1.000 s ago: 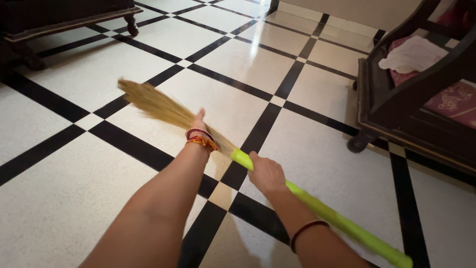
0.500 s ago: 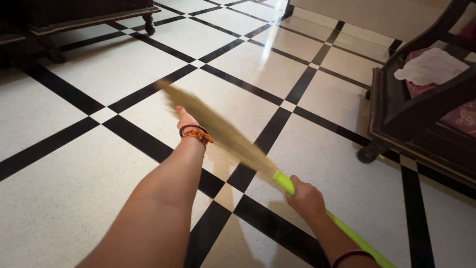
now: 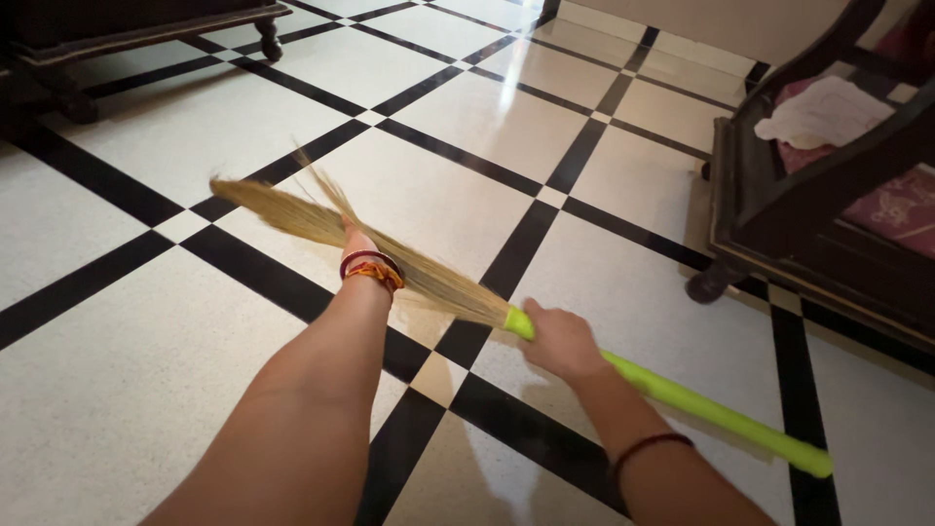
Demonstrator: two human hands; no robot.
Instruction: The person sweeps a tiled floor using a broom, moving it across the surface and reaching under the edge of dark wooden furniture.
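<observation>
Floor: white tiles crossed by black bands lie under both hands and run far out ahead of them.
Chair: a dark wooden chair stands well off to the right of the right hand, with a white cloth and a pink cushion on its seat.
Table: a dark, low piece of furniture stands far ahead and to the left of the left hand.
Broom: a grass broom with a bright green handle runs aslant from behind the right wrist, through the right hand, to beyond the left hand.
Bristles: half a second ago they were blurred and pointed further ahead; now they lie flatter and further left, fanned past the left hand.
Right hand: the right hand is closed around the top of the green handle, just behind the bristles, as before.
Left hand: the left hand is against the bristles and mostly hidden by them; I cannot tell whether it grips.
Bangles: red and orange bangles sit on the left wrist.
</observation>
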